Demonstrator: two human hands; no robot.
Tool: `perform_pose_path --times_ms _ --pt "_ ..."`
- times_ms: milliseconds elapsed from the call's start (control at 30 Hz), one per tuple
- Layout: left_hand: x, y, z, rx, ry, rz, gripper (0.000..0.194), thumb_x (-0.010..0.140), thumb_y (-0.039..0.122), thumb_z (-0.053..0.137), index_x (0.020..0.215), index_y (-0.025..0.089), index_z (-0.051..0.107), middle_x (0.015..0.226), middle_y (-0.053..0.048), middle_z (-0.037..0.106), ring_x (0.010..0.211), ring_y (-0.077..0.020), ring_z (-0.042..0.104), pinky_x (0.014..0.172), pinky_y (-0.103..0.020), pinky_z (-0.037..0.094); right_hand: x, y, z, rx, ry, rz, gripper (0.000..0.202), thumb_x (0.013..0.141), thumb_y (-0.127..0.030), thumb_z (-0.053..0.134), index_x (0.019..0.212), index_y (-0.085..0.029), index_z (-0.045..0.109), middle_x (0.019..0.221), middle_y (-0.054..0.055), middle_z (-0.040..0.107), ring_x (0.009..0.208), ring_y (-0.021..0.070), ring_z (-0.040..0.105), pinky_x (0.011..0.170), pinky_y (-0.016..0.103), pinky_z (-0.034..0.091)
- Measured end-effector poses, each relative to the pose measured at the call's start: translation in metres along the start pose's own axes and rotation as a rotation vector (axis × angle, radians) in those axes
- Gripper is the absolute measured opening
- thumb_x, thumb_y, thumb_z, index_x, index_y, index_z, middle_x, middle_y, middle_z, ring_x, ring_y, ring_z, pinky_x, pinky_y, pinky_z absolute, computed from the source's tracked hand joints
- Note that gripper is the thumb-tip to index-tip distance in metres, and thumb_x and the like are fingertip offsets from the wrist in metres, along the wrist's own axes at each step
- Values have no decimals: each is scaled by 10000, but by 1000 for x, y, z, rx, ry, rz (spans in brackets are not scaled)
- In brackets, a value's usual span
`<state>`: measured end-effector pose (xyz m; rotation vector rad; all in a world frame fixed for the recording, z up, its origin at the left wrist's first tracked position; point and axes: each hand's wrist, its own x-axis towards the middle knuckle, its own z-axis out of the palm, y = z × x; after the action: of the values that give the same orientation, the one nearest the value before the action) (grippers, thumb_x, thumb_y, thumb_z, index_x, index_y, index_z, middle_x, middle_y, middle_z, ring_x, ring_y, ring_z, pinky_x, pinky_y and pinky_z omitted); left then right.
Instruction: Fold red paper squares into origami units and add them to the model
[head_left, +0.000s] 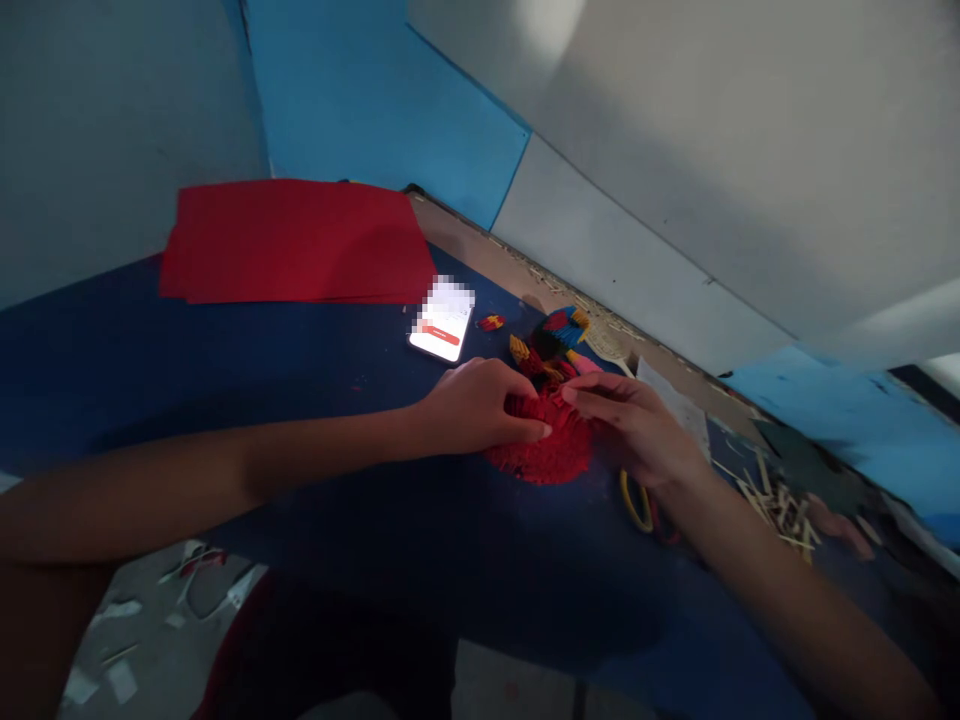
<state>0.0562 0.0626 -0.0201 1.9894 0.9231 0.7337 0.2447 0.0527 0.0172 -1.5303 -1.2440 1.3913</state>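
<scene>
"Trouble ahead for the ruffled red piece (547,455) on the worktop (352,525), phone (441,338) at its eleven o'clock?"

"Perhaps: the left hand (476,405) grips it from ten o'clock; squeezing hard could crush it."

"And the right hand (651,428), at three o'clock?"

"Fingertips close together; whether they pinch anything, I cannot tell. A slip could loosen folds."

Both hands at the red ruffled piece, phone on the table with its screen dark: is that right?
No: the head view shows the phone on the table lit. The left hand and right hand are at the red ruffled piece.
</scene>
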Motion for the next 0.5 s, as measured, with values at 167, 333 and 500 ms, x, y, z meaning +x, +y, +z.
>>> perform_pose_path --times_ms 167,333,500 --pt "1 1 -2 10 -27 8 276 705 413 575 613 153 598 520 24 499 526 -87 410 502 -221 238 3 -4 -1 -87 -29 -5 195 518 -279 801 654 -199 687 579 -23 669 448 77 565 422 184 428" --pt "2 0 -4 27 -28 28 304 699 420 577 567 147 554 493 34 454 503 -77 382 495 -228 226 6 -9 -1 -149 -77 6 182 535 -285 796 648 -193 688 541 -30 643 413 65 526 400 185 398" --pt "2 0 -4 16 -41 30 311 690 422 582 557 141 565 484 36 448 493 -70 374 482 -231 212 7 -11 -2 -228 -99 -39 171 558 -303 787 656 -197 695 574 -25 653 457 69 542 439 193 412"
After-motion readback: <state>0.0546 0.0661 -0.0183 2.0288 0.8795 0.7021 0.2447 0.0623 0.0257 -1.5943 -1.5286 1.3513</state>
